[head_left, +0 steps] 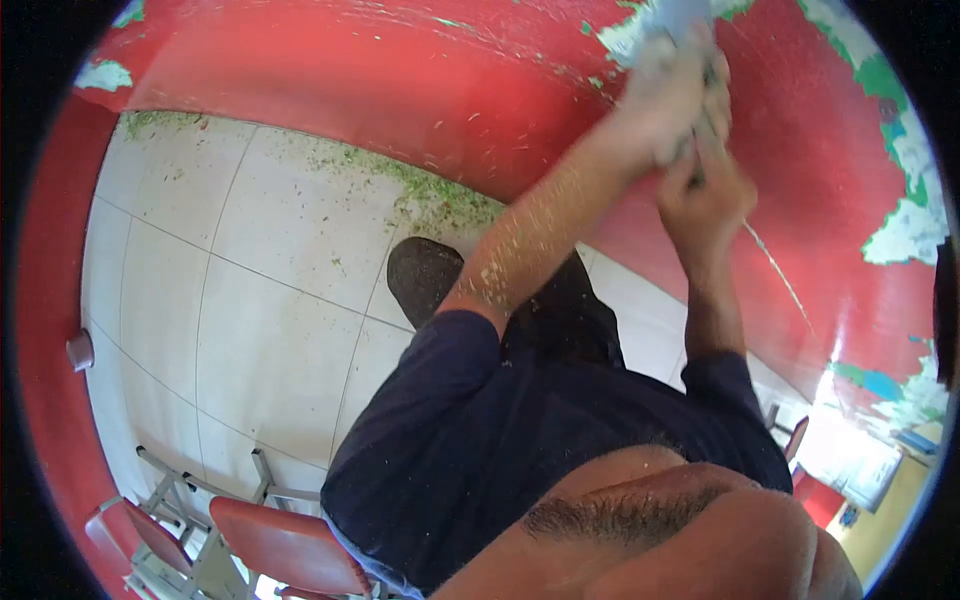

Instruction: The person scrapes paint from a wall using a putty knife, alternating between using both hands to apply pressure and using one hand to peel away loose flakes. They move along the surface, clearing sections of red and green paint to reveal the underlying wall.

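My left hand (675, 95), smeared by motion, reaches up to the red wall (480, 110) and is closed around the front of a scraper. The scraper's pale, blurred blade (682, 14) meets a patch of bared white and green at the top of the view. Behind it, my right hand (706, 195) is closed around the rear of the same tool, whose handle is mostly hidden by my fingers. Flakes of paint cling to my left forearm (545, 215).
Green and pale paint chips (440, 200) lie along the wall's foot on the white tiled floor (280, 290). My dark shoe (422, 278) stands beside them. Red chairs (290, 545) are behind on the left. More peeled patches (910, 215) mark the wall at right.
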`<state>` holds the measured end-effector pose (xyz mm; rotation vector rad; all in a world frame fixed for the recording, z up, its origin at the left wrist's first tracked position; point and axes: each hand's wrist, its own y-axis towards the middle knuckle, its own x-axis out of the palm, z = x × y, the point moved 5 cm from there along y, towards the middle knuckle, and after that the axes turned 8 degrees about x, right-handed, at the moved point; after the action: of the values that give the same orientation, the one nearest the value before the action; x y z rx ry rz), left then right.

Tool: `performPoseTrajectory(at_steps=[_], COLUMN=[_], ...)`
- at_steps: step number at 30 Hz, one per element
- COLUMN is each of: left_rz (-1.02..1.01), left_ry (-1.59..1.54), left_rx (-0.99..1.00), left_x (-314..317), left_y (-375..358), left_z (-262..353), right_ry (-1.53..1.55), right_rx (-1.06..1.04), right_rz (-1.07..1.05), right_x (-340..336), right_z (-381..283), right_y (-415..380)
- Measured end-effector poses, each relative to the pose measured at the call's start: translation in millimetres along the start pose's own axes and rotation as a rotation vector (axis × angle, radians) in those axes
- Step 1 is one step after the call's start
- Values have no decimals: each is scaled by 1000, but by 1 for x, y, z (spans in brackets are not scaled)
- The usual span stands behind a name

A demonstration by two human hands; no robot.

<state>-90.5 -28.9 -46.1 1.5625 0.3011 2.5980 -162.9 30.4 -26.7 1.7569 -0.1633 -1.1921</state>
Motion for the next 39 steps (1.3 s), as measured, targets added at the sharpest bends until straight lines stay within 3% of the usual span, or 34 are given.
performPoseTrajectory(at_steps=[3,6,7,9,11,14,15,18,19,22,23,26,28,30,32,35,39], left_rz=[-33,32,-5,-46,-82,-99,-108,-98,-116,-27,-75,-74,-76,-50,-39,-85,-125], left_ry=[-80,116,-77,-77,-55,-92,51,-33,-129,70,-133,-9,-28,61,-38,-64,34], left_rx=[107,-14,-57,-31,10,-128,37,110,93,-1,-99,40,24,-18,32,94,-31], left_x=[-9,-2,0,-9,-12,0,0,-2,-1,-3,-4,-5,-4,-5,-5,1,8], left_y=[21,-13,-10,-2,4,-12,-3,23,20,-6,-7,8,13,-4,4,20,-7], left_z=[26,13,6,5,8,-7,0,23,31,7,-10,15,13,9,4,22,3], right_ry=[69,79,75,-4,5,42,43,44,12,18,17,-56,-35,7,132,-23,-18], right_rx=[84,106,111,186,154,63,53,41,53,79,77,154,177,135,128,263,91], right_rz=[-93,-60,-63,-137,-94,11,16,-27,-64,-36,-29,-106,-126,-70,1,-180,-1], right_x=[5,-5,-2,-1,4,-2,-5,3,5,-7,-2,-3,5,-2,-3,1,-12], right_z=[-17,-16,-18,-17,-9,-10,-11,-13,-17,-16,-17,-13,-17,-14,-10,-13,-21], right_y=[21,-3,-1,-3,-9,-8,-8,18,21,-2,0,-3,5,-5,-8,16,3])
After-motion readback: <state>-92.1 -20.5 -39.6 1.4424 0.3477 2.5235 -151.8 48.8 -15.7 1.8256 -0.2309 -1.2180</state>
